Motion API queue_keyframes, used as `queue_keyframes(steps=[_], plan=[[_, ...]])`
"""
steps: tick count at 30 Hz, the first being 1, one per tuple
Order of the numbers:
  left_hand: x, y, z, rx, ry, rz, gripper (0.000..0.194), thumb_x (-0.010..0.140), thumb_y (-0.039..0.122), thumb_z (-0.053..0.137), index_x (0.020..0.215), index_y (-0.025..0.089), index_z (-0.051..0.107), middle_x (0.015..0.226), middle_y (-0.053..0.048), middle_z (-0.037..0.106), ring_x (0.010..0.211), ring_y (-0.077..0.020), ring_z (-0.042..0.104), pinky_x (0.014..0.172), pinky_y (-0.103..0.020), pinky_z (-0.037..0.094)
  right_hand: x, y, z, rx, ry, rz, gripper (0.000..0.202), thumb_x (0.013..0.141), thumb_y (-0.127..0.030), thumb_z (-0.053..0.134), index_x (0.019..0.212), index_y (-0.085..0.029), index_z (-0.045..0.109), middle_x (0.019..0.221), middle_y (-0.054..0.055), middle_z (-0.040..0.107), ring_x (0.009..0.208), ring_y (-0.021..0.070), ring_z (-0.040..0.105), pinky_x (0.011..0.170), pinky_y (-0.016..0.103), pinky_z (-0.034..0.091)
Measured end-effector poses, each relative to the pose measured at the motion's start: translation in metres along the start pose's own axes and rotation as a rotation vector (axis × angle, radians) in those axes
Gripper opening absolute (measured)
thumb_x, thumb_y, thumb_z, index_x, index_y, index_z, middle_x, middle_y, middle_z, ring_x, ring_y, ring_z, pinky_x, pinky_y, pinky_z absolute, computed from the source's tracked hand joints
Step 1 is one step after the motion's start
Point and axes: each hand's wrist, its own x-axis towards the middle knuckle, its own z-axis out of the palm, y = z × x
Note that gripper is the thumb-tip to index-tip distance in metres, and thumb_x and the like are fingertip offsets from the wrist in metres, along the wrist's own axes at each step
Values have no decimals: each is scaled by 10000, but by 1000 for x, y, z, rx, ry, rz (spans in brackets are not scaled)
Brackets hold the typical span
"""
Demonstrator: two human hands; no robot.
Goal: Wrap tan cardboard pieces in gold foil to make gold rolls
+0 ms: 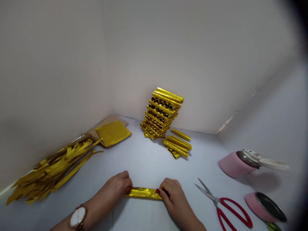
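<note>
A strip of shiny gold foil paper [144, 193] stretches flat between my two hands, low in the middle of the view. My left hand [120, 184] pinches its left end, and a watch [78, 215] sits on that wrist. At the other end, my right hand [171, 194] grips the foil with the thumb pressed against it. Beyond the hands rises a twisted stack of gold foil tubes [161, 110], laid crosswise in layers. Several more gold tubes [178, 146] form a small pile in front of it on the right.
Red-handled scissors [218, 200] lie open to the right. Past them are a pink bottle [238, 163] with its lid up and a pink cup [261, 205]. Gold foil sheets [114, 133] and long gold strips [55, 171] lie on the left. Walls enclose the back and sides.
</note>
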Motion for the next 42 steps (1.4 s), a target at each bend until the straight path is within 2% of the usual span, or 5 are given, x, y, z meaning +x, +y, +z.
queue_keyframes(steps=[7, 15, 33, 38, 42], plan=[[-4, 5, 8, 145, 27, -28, 297, 842, 33, 453, 986, 220, 633, 862, -27, 638, 775, -181, 606, 668, -252, 451, 3, -3, 4, 18, 31, 64, 193, 876, -139, 454, 692, -187, 492, 709, -3, 552, 690, 151, 523, 691, 292, 337], [0, 5, 22, 284, 106, 523, 419, 961, 79, 365, 1324, 270, 445, 1322, -8, 557, 1200, -185, 505, 985, -336, 407, 6, -5, 5, 18, 54, 130, 182, 855, -141, 487, 679, -181, 510, 691, -4, 567, 668, 149, 522, 693, 300, 334], [-19, 6, 36, 199, -15, 442, 734, 923, 541, 441, 1490, 245, 82, 1519, -114, 187, 1362, -332, 246, 1054, -522, 316, 2, -1, 16, -247, 267, 211, 261, 909, -171, 373, 1100, -150, 549, 1192, 149, 567, 1118, 264, 501, 946, 449, 383], [-19, 8, 38, 214, -8, 469, 767, 925, 556, 419, 1489, 222, 21, 1514, -112, 219, 1364, -327, 246, 1057, -544, 295, -17, -33, 36, -252, -99, -95, 608, 920, -310, 440, 1462, -141, 223, 1523, 100, 240, 1393, 230, 191, 1119, 443, 193], [-18, 5, 39, 222, -12, 469, 771, 926, 563, 406, 1489, 217, 8, 1511, -120, 228, 1363, -319, 255, 1061, -531, 294, -25, -47, 35, -212, -229, -36, 719, 922, -470, 445, 1489, -173, 118, 1546, 59, 106, 1414, 200, 99, 1146, 425, 104]])
